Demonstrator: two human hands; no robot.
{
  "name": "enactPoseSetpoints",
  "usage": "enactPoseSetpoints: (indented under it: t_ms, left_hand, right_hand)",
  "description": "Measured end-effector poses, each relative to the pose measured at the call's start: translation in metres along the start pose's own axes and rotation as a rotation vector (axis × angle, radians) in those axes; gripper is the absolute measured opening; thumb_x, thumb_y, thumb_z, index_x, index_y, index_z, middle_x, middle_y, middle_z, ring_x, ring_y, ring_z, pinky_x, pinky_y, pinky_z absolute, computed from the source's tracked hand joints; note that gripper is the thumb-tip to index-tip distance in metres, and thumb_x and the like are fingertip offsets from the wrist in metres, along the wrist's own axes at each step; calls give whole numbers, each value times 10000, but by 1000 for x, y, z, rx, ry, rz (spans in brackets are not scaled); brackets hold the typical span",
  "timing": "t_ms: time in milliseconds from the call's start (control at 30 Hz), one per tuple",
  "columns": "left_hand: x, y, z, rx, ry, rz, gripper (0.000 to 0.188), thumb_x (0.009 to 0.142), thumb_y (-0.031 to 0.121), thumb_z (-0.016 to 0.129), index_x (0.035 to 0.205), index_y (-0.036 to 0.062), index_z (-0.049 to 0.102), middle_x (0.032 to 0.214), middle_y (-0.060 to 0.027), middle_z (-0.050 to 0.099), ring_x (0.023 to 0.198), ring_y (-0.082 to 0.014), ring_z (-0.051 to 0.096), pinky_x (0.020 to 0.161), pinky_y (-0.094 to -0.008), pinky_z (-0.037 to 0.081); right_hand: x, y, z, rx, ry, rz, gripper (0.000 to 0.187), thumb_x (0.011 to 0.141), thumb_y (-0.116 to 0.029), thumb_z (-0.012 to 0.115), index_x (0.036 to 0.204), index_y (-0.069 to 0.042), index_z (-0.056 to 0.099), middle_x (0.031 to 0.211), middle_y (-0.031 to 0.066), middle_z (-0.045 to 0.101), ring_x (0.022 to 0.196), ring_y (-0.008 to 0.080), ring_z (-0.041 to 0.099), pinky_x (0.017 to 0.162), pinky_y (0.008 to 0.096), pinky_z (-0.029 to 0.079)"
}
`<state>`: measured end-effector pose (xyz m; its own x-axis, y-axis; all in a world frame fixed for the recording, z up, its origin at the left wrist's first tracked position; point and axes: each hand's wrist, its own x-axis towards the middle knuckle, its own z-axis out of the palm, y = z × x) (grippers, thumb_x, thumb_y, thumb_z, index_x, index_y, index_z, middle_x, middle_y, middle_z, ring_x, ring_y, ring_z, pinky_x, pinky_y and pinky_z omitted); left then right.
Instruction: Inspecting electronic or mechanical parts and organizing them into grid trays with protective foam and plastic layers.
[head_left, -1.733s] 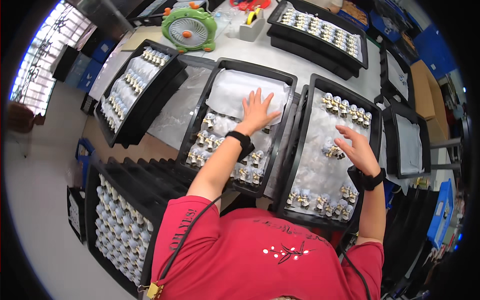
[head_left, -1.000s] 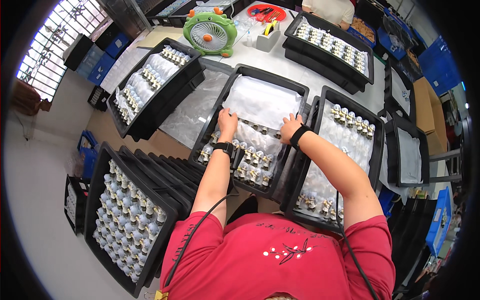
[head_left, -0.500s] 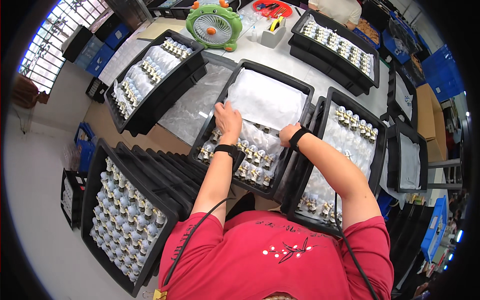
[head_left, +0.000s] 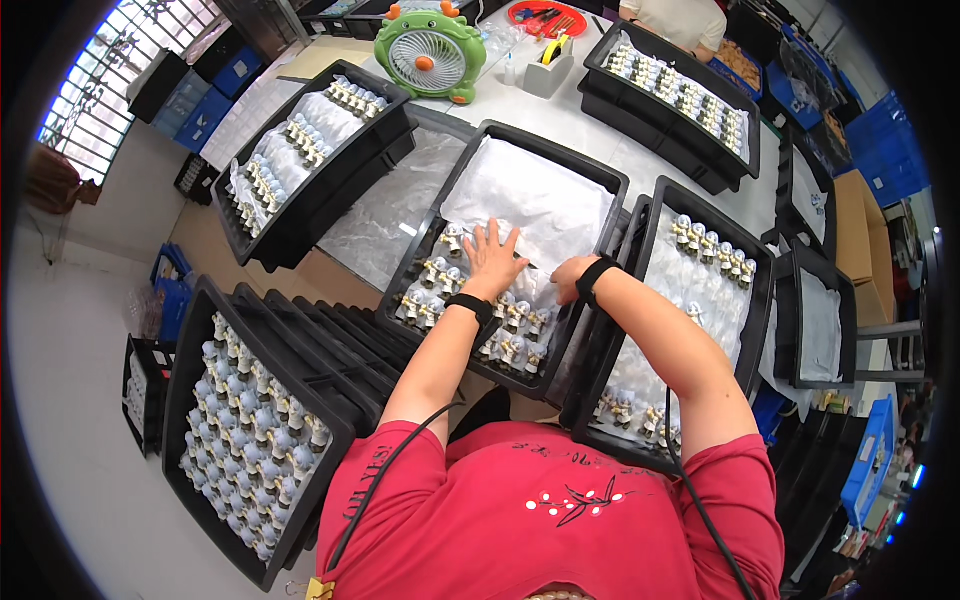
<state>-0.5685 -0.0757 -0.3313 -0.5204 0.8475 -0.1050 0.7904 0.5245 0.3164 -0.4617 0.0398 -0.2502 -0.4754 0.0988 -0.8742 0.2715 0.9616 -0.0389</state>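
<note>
In front of me a black tray (head_left: 612,180) holds rows of small figurines (head_left: 515,318) with pale grey-white heads and dark bases. A thin white sheet (head_left: 530,190) covers its far part and reaches down between the rows. My left hand (head_left: 492,265) lies on the near part of this sheet, palm down with fingers spread, beside the left-hand figurines. At the tray's right side, my right hand (head_left: 572,278) has its fingers bent together on the sheet's edge; the fingertips are partly hidden. Both wrists carry black bands.
Another black tray (head_left: 765,300) of figurines stands close on the right. More filled trays stand at far left (head_left: 395,100), far right (head_left: 590,85) and lower left (head_left: 345,430). Beyond are a green fan (head_left: 430,55), a grey tape dispenser (head_left: 548,72) and another person (head_left: 680,20).
My left hand has moved right and toward me, opening flat on the sheet. The sheet's near edge now extends lower over the middle. My right hand has shifted slightly left and down.
</note>
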Motion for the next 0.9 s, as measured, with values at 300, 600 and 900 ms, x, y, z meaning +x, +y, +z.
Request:
enactPoseSetpoints:
  t_ms: [300,600,900]
  left_hand:
    - [-4,-1,-4,22,-64,-6,633,821,448,565,1373,231,347,1456,-195,161,1332,-426,124,1034,-619,94]
    - [-6,-5,-5,14,-93,-33,628,835,452,556,1376,219,341,1459,-202,144,1329,-434,123,1040,-605,94]
    - [-9,5,-10,63,-123,-34,633,834,471,535,1385,238,327,1465,-217,141,1337,-442,118,1041,-611,81]
  right_hand:
    - [-113,20,12,333,810,-427,484,813,-272,603,1208,-14,493,1145,182,554,1050,360,529,896,400,433]
    - [-237,65,110,689,1064,-84,447,801,-125,630,1212,-10,494,1195,207,531,1110,345,507,938,361,396]
    - [-219,82,202,756,1149,279,454,797,-143,628,1221,-36,505,1288,221,467,1217,343,433,1009,370,338]
